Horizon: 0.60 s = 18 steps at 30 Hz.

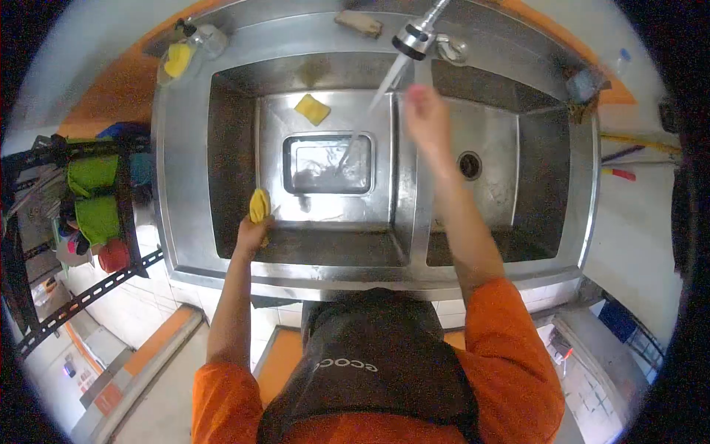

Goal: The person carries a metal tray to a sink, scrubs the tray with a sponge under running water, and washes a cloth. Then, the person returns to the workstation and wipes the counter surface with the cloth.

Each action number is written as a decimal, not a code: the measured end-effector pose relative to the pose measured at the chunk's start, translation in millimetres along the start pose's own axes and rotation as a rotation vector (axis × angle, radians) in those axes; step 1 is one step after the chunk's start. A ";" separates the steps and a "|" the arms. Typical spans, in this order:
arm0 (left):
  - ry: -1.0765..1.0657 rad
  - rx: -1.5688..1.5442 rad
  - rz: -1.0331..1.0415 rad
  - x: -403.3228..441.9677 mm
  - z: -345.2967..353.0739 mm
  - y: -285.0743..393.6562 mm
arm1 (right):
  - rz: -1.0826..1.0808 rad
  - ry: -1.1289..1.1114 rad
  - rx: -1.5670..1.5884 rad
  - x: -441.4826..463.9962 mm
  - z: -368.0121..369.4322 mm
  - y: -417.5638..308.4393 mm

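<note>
My left hand (252, 233) is closed around a folded yellow cloth or sponge (259, 206) at the left basin's front left corner. Blurred by motion, my right hand (429, 126) is over the divider between the basins, just below the tap. A pinkish patch shows at its fingertips; whether it is a held thing is unclear. Water runs from the tap (414, 38) into the left basin (270, 118). A rectangular metal tray (291, 166) lies on that basin's floor with water in it. Behind the tray sits a yellow sponge (312, 109).
The right basin (495, 133) has a round drain (470, 165). On the back ledge are a brownish block (359, 24) and a clear bottle (212, 41) beside a yellow item (178, 60). A black rack (89, 305) with green items stands left.
</note>
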State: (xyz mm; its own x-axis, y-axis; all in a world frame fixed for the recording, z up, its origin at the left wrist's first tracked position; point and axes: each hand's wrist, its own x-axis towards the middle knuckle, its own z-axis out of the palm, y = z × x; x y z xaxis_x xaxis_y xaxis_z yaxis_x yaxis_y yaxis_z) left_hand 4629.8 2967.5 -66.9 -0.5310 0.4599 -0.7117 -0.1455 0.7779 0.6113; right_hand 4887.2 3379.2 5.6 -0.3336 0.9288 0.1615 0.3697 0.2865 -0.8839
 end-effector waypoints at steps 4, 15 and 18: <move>-0.020 -0.330 -0.239 -4.2 24.9 40.3 | -0.095 0.119 -0.230 56.5 -32.2 9.3; -0.530 -1.494 -0.171 98.4 220.5 156.8 | 0.758 -0.613 0.850 -24.4 70.9 -35.3; -0.581 -1.567 -0.012 125.9 237.5 147.7 | 0.892 -0.599 1.078 -6.2 69.2 -49.2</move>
State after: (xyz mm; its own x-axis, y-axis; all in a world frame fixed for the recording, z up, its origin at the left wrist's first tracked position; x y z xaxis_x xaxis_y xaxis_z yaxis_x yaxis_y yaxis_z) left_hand 4739.8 3242.0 -148.4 -0.2168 0.8233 -0.5246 -0.9754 -0.2050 0.0814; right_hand 4811.1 3343.1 17.8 -0.7403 0.3948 -0.5441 -0.0669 -0.8486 -0.5248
